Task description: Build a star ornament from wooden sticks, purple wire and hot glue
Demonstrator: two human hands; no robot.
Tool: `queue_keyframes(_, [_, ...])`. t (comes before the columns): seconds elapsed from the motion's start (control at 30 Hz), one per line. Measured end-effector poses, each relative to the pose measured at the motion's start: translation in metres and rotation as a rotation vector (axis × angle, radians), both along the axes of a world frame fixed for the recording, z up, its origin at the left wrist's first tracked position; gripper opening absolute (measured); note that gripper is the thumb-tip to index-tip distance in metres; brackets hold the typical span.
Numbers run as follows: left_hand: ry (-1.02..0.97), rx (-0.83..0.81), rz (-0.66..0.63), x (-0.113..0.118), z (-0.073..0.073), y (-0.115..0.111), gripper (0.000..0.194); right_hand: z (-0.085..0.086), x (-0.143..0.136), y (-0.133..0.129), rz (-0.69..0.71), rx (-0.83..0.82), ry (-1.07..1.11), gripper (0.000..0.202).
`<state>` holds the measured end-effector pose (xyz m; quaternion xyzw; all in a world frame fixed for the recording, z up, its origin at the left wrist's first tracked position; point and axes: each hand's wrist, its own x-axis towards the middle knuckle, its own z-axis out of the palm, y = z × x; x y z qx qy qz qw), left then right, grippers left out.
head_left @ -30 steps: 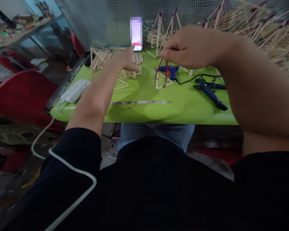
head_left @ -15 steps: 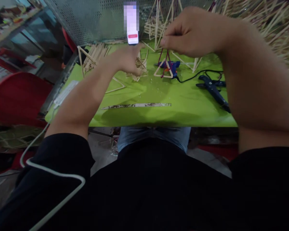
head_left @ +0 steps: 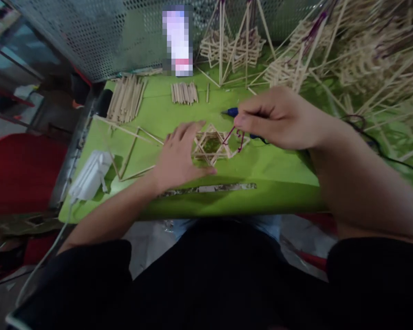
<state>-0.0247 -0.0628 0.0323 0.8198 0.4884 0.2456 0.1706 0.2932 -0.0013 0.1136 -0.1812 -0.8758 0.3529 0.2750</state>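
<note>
My left hand [head_left: 179,153] lies at the left side of a star-shaped stack of wooden sticks [head_left: 211,156]. Its fingers and thumb are spread around that side, and I cannot tell how firmly they touch. Purple cord [head_left: 230,135] is pinched in my right hand [head_left: 278,118], just right of the star. From the cord hangs a small wooden stick triangle [head_left: 244,145], close to the star's right edge. Behind my right hand is a blue glue gun [head_left: 232,111], mostly hidden apart from its nozzle end.
Loose sticks lie in a long bundle [head_left: 125,98] and a short bundle [head_left: 184,93]. A lit phone [head_left: 181,41] stands at the back. Stick frames [head_left: 248,50] crowd the back right. A white power adapter [head_left: 91,176] and a patterned strip [head_left: 209,188] lie nearer the front edge.
My left hand has come down beside the star stack. My right hand has lowered with the cord, bringing the hanging triangle next to the star. The view has shifted.
</note>
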Motion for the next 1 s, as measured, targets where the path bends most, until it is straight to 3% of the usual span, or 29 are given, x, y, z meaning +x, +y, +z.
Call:
queue_keyframes(0.23, [0.047,0.011,0.016,0.004,-0.011,-0.005,0.119,-0.018,-0.004,-0.006,-0.132,0.003,0.006,0.051])
queue_keyframes(0.37, [0.030,0.006,0.010,0.003,-0.019,-0.002,0.122,-0.021,-0.008,-0.006,-0.091,-0.018,-0.047,0.046])
queue_keyframes(0.47, [0.002,0.028,-0.071,0.002,-0.025,0.005,0.125,-0.021,-0.010,-0.006,-0.073,0.006,-0.027,0.042])
queue_keyframes(0.6, [-0.041,0.095,-0.141,0.001,-0.032,0.023,0.103,-0.023,-0.009,-0.004,-0.052,0.011,0.050,0.046])
queue_keyframes(0.8, [-0.123,0.082,-0.128,0.000,-0.039,0.037,0.109,-0.016,-0.002,-0.005,-0.066,-0.091,0.138,0.054])
queue_keyframes(1.0, [-0.038,-0.018,-0.080,-0.017,-0.042,0.036,0.103,-0.001,0.007,-0.014,-0.009,-0.156,0.167,0.047])
